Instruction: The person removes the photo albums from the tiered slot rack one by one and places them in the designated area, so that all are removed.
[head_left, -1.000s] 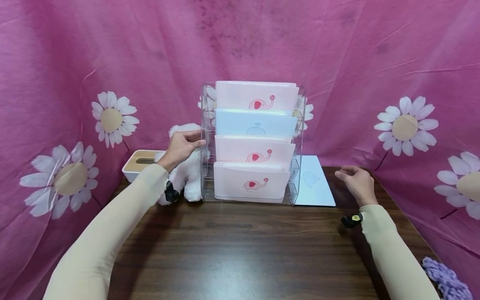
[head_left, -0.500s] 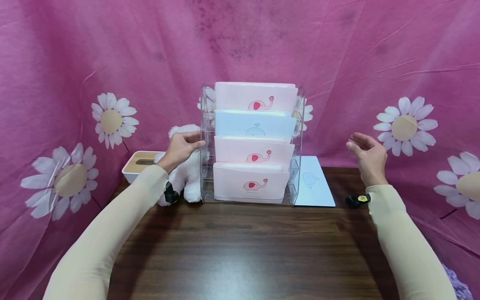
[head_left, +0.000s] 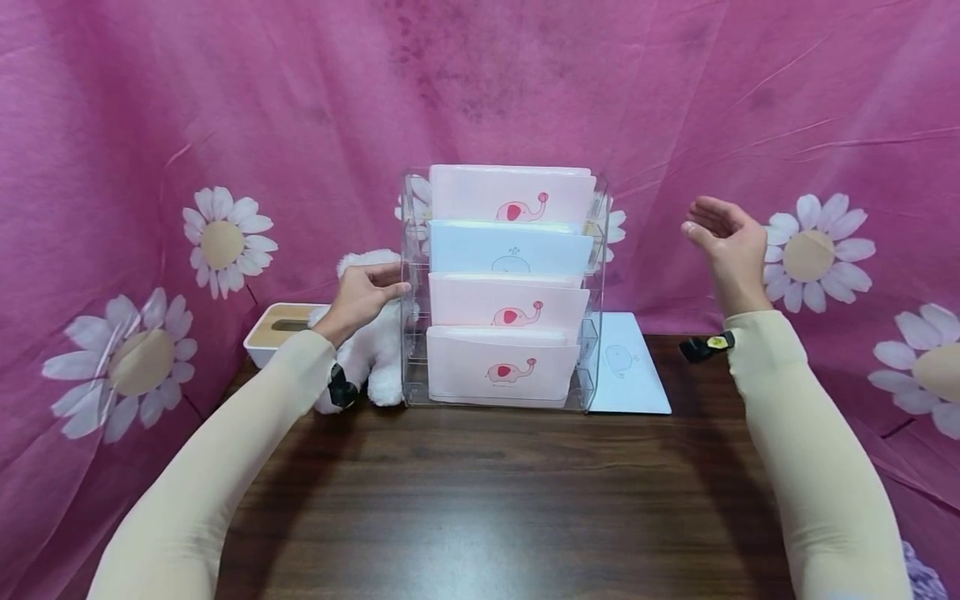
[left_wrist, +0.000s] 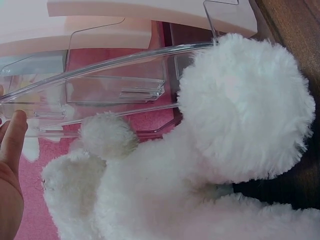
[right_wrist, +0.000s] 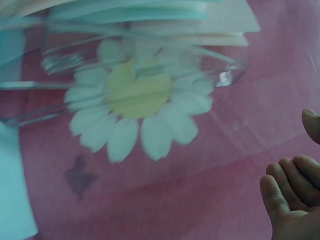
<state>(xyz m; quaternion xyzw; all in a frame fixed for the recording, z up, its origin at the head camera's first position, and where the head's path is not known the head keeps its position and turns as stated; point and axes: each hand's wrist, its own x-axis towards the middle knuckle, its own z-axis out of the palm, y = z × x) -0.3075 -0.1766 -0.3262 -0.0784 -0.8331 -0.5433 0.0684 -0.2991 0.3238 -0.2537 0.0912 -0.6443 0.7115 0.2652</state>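
In the head view a clear plastic tiered rack [head_left: 592,367] stands on the table. Its tiers hold pink folders [head_left: 504,367] printed with a red elephant and light-blue folders [head_left: 517,246] printed with a whale. My left hand [head_left: 360,292] grips the left side panel of the rack, thumb and fingers at its edge. Against that side leans a white fluffy stuffed toy [left_wrist: 245,110], partly behind my arm. My right hand [head_left: 731,250] is raised in the air to the right of the rack, apart from it, fingers slightly bent and holding nothing.
A light-blue sheet [head_left: 633,367] with a whale print lies flat at the rack's right. A tissue box [head_left: 262,342] with a wooden lid sits at the back left. Pink flowered cloth [head_left: 675,100] hangs close behind. Something purple and knitted [head_left: 922,575] shows at the lower right.
My right hand has risen from low over the table, beyond the blue sheet, to about the height of the upper tiers. My left hand stays at the rack's side.
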